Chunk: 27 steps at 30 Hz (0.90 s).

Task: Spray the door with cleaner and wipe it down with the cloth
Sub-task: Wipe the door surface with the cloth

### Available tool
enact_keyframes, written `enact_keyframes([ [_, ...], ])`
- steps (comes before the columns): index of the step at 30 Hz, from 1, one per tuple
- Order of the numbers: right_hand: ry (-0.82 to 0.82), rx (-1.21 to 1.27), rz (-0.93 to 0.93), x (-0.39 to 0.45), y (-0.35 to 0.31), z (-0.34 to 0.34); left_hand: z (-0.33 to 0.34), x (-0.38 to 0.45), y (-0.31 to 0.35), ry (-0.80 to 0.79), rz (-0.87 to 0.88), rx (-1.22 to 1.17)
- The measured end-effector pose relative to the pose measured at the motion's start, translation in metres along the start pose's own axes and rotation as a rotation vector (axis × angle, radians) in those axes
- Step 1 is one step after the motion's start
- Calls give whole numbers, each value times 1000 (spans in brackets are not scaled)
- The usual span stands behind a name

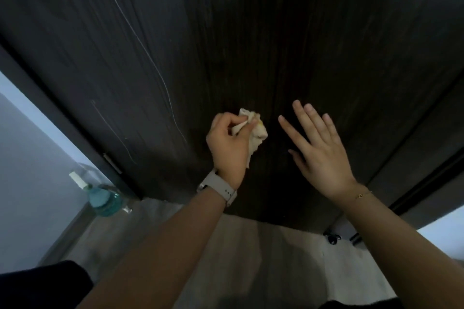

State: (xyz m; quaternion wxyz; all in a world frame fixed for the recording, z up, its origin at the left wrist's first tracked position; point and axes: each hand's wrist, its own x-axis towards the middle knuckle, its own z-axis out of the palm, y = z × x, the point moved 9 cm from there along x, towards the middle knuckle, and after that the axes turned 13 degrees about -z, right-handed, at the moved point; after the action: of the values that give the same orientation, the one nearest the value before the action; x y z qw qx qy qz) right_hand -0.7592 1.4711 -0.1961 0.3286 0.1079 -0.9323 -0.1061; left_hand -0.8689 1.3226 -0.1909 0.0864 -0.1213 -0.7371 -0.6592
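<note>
1. Low on the dark door (251, 32), straight ahead of both hands, the left hand (229, 144) grips one crumpled cloth (258, 130) against the panel.
2. To its right, the right hand (319, 150) is spread flat, fingers straight, holding nothing.
3. Long axis of the door runs upward, so most unwiped surface probably lies above the cloth.
4. One spray bottle (104, 198) stands on the floor (251, 258), far left, nearer the left hand.

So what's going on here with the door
A person is wiping a dark wooden door. The left hand grips a bunched cloth low against the door. The right hand is open beside it, fingers spread, holding nothing; whether it touches the door can't be told. A spray bottle of blue cleaner stands on the floor to the left, by the door frame.
</note>
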Motion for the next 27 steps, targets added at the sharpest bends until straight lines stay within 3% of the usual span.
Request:
enact_keyframes([
  [5,2,22,-13,-1,0,-2,27,-37,-107,-89,-282,174],
  [9,94,95,16,-7,1,-13,39,-65,-147,-118,-365,267],
  [13,220,19,138,-24,22,-35,36,-50,-83,-27,-176,150],
  [17,214,23,238,-37,40,-38,37,-30,7,27,92,23],
  [20,195,15,238,-38,42,-35,49,-40,6,16,210,146],
  [24,199,5,253,-37,41,-36,82,-72,-82,-226,85,410],
  [27,172,-8,264,-35,38,-37,76,-73,-97,-212,-81,314],
])
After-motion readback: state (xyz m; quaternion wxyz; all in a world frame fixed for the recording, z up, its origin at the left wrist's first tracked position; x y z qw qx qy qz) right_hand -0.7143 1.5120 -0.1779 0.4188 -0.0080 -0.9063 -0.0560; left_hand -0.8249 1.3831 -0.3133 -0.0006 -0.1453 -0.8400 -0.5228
